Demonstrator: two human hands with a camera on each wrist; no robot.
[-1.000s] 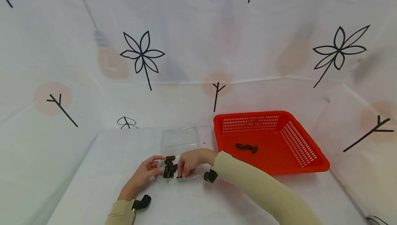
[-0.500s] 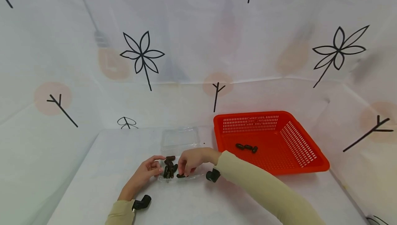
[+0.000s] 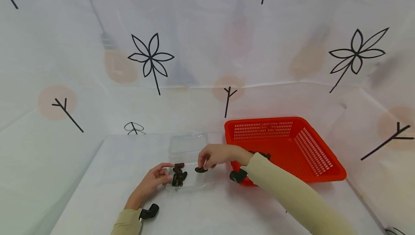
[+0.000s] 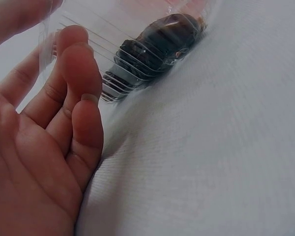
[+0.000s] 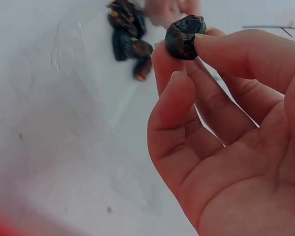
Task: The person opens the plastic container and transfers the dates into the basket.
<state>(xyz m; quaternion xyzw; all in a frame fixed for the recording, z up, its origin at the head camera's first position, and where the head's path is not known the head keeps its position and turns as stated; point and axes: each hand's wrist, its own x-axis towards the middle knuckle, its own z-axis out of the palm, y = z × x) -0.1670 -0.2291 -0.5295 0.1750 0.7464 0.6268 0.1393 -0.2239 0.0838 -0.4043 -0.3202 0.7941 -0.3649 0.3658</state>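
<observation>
In the head view my right hand (image 3: 220,154) pinches a dark date (image 3: 201,170) between thumb and fingers, just above a clear plastic box (image 3: 196,181). The right wrist view shows that glossy, wrinkled date (image 5: 184,42) at the fingertips. Several more dates (image 3: 177,175) lie together at the left side of the box. My left hand (image 3: 150,181) holds the box's left wall, its fingers bent. From the left wrist view, dates (image 4: 162,42) show through the ribbed clear wall beside the fingers (image 4: 81,71).
A red slotted basket (image 3: 301,156) stands to the right, partly behind the right forearm. A few dates (image 3: 267,156) lie in it, partly hidden by the sleeve. The box's clear lid (image 3: 188,144) lies back on the white table (image 3: 136,148), before a patterned cloth backdrop.
My right hand has lifted a date from the box's near right part and moved up and to the right with it. The left hand stays at the box.
</observation>
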